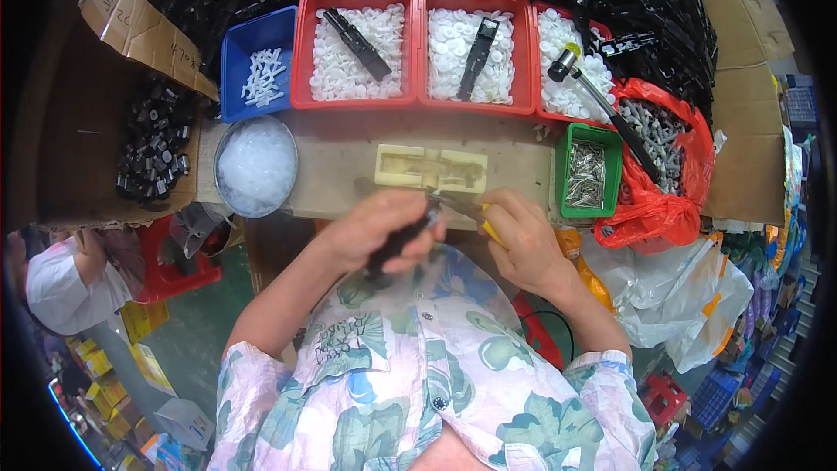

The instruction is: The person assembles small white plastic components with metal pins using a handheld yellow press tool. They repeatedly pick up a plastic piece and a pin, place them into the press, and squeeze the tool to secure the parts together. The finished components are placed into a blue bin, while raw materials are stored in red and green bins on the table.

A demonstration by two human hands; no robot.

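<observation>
My left hand is closed around a black plastic part, partly blurred by motion. In my right hand is a hand tool with a yellow grip, its grey metal end pointing at the black part. Whether the tool touches the part I cannot tell, and its exact kind is mostly hidden by my fingers. Both hands are just in front of a cream-coloured block with hollowed recesses, which lies on the bench.
Behind stand a blue bin of white pieces and red bins of white round parts. A hammer leans at the right, near a green bin of metal pins and a red bag. A round bowl sits left.
</observation>
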